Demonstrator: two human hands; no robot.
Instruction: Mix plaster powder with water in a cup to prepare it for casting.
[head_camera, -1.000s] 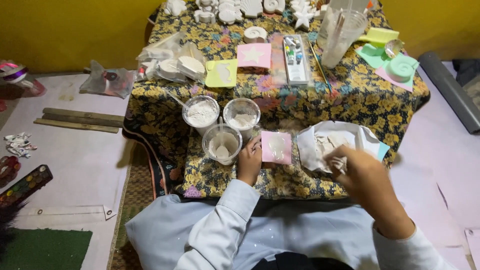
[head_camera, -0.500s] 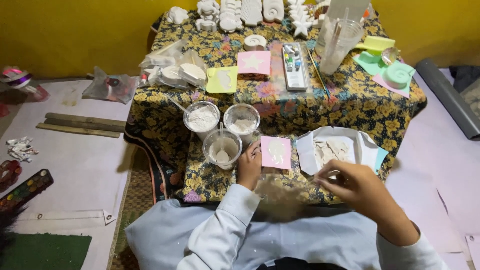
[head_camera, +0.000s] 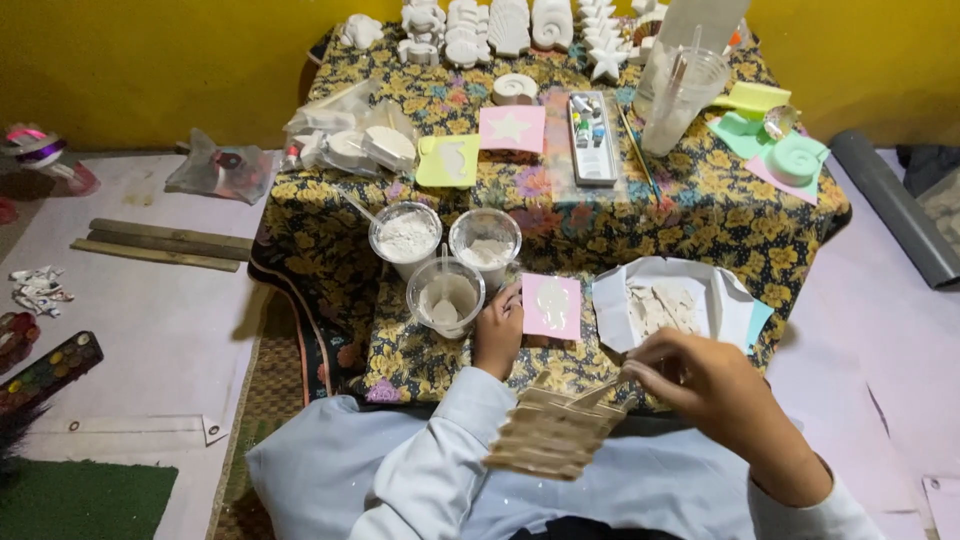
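While the left hand (head_camera: 497, 330) steadies one pink mould (head_camera: 551, 307) beside three cups (head_camera: 445, 296), the right hand (head_camera: 700, 380) pinches a stick (head_camera: 600, 392).

A slatted wooden-stick raft (head_camera: 556, 432) hangs tilted, beside a flat pink mould (head_camera: 551, 307).

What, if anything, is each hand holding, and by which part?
The right hand pinches one end of a thin wooden stick. The left hand holds nothing, resting against the pink mould edge.

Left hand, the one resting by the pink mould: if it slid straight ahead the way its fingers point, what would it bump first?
Probably the clear cup just beyond the left hand, beside the pink mould; depth is hard to judge.
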